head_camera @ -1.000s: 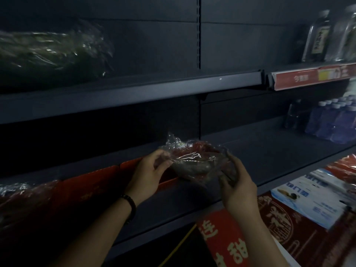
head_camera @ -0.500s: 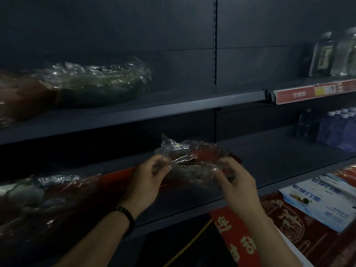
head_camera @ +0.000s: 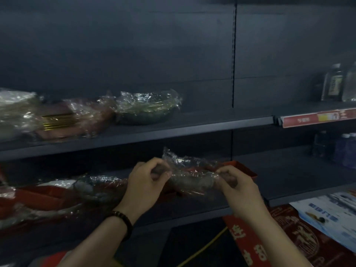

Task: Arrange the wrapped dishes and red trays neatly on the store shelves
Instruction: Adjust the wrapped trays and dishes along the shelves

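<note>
Between my two hands I hold a small dish wrapped in crinkled clear film (head_camera: 192, 175), level with the lower shelf (head_camera: 285, 191). My left hand (head_camera: 146, 182) pinches its left end and my right hand (head_camera: 237, 187) pinches its right end. Behind the dish a red tray (head_camera: 243, 168) lies on the lower shelf. More wrapped dishes on red trays (head_camera: 57, 197) lie along that shelf to the left. On the upper shelf (head_camera: 192, 127) stand a wrapped greenish bowl (head_camera: 147, 107), a wrapped brownish stack (head_camera: 77, 118) and a wrapped pale stack (head_camera: 13, 110).
Bottles (head_camera: 335, 83) stand at the upper right behind a red price strip (head_camera: 316, 118), and blue-capped bottles (head_camera: 346, 149) stand below them. A red carton with printed characters (head_camera: 256, 245) and a blue-white package (head_camera: 331, 212) lie at the bottom right.
The view has tilted up and swung left, so more of the upper shelf's wrapped dishes show. Both hands keep their hold on the wrapped dish, now flatter and lower in the frame.
</note>
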Demonstrator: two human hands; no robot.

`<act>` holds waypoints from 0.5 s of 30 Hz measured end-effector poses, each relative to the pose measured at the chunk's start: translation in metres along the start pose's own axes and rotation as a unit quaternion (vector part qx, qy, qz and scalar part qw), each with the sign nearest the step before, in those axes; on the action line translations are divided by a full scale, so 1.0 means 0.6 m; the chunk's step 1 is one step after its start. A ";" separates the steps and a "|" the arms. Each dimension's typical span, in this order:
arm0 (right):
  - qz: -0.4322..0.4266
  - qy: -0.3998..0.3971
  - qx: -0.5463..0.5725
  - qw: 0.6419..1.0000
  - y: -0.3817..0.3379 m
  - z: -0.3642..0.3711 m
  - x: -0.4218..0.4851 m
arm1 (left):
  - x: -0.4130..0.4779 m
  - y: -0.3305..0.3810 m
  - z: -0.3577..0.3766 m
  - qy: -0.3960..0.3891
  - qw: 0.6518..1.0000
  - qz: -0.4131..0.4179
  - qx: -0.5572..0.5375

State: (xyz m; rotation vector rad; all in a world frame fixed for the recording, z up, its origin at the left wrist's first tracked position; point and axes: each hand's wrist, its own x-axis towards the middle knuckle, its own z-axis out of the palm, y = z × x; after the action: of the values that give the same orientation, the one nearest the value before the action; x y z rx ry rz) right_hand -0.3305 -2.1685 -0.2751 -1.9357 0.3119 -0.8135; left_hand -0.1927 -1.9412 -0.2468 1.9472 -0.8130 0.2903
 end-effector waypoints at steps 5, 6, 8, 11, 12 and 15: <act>-0.028 -0.005 0.009 1.000 -0.065 -0.025 -0.039 | -0.052 0.064 -0.051 0.029 0.999 -0.021 -0.033; -0.034 -0.001 0.013 0.999 -0.079 -0.030 -0.046 | -0.061 0.081 -0.060 0.040 0.998 -0.018 -0.036; -0.047 0.007 0.028 0.998 -0.110 -0.042 -0.058 | -0.078 0.112 -0.079 0.058 0.998 -0.011 -0.039; -0.076 0.021 0.044 0.996 -0.160 -0.053 -0.075 | -0.100 0.150 -0.109 0.077 0.997 0.006 -0.027; -0.084 0.023 0.040 0.995 -0.176 -0.058 -0.082 | -0.107 0.161 -0.119 0.084 0.996 0.009 -0.028; -0.098 0.014 0.033 0.995 -0.222 -0.072 -0.102 | -0.124 0.196 -0.149 0.118 0.992 0.020 -0.031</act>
State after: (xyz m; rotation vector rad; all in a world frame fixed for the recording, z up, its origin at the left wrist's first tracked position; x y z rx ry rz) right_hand -0.4205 -2.1004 -0.1722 -1.9143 0.1105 -0.9674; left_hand -0.3131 -1.8700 -0.1585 1.7994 -0.6971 0.5038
